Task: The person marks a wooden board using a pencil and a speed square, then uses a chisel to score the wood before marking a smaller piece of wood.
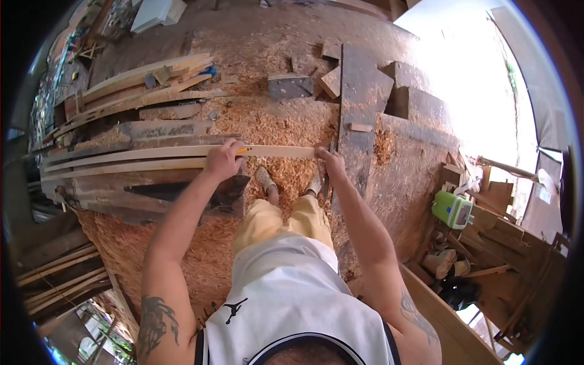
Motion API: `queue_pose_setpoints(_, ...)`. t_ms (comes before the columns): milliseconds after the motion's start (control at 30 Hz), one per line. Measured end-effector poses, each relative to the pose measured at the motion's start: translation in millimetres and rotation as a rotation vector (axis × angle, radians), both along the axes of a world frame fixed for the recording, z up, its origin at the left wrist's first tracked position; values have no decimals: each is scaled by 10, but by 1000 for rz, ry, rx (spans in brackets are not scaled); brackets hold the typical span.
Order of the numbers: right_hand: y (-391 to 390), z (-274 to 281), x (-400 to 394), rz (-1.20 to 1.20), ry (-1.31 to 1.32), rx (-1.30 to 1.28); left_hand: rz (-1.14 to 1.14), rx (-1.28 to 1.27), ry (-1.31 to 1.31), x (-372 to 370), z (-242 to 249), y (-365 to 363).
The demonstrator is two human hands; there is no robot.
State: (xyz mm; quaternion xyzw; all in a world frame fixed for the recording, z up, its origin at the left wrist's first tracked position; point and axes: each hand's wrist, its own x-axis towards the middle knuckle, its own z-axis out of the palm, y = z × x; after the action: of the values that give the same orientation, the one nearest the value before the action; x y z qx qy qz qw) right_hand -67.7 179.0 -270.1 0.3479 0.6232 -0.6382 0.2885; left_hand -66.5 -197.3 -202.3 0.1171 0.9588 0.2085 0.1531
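A long pale wooden strip (280,151) runs across in front of me, its left part lying over the bench at the left. My left hand (224,160) is closed around the strip near its middle, with a yellow pencil (243,150) sticking out from the fingers toward the right. At the strip's right end, my right hand (331,163) has its fingers wrapped on the wood. Something dark and narrow shows by those fingers; I cannot tell what it is. A second pale strip (146,165) lies alongside, nearer to my body.
A dark handsaw (170,191) rests on the left bench (225,210). More wooden strips (146,79) are stacked farther off. A dark upright board (356,91) and wood blocks (291,86) stand ahead. Shavings (267,121) cover the ground. A green-and-white box (451,210) sits at right.
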Motion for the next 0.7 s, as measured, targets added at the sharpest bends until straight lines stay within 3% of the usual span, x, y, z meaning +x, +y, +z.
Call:
queue_pose_setpoints(133,145,137,112,188,293,467,112,91,204,-2,85,323)
queue_pose_setpoints(167,210,176,155,252,355,483,175,160,129,-8,91,383)
queue_pose_setpoints(267,203,540,301,151,336,126,360,344,-124,2,185,555)
queue_pose_setpoints(400,-39,1226,362,159,363,-14,525,612,-387,178,797,1064)
queue_pose_setpoints(467,-183,1355,404,178,531,-39,555,841,-481,251,963,1246)
queue_pose_setpoints(533,-312,1455,423,258,745,29,533,954,-392,309,1107,1418)
queue_pose_setpoints(567,-344,1484,405,379,901,207,523,1009,-346,323,1161,1475)
queue_pose_setpoints(700,-559,1909,291,435,1065,209,532,976,-167,295,1313,1575)
